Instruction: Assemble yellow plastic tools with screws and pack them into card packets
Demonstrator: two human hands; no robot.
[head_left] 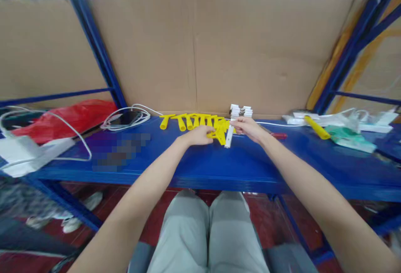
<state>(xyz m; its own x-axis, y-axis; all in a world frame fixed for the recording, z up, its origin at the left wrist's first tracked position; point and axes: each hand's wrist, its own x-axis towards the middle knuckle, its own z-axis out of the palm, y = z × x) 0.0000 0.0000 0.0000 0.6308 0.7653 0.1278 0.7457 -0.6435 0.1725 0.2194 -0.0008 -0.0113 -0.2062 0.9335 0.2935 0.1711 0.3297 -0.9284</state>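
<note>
My left hand [202,135] is closed on a yellow plastic piece [220,136] with a forked-looking end, held just above the blue table. Close beside it, my right hand [247,127] pinches a narrow white strip [229,136] by its upper end, and the strip hangs down tilted. Behind my hands, several yellow T-shaped handles [182,123] lie in a row along the cardboard. A small stack of white parts [241,110] stands just beyond my right hand. Fingers cover part of both held pieces.
The blue table [219,168] backs onto a cardboard panel [250,55] between blue posts. At left are a red bag [81,116], coiled white cable [134,116] and a white adapter [19,151]. At right lie a red tool [278,136], a yellow handle [317,127] and a green packet [349,138].
</note>
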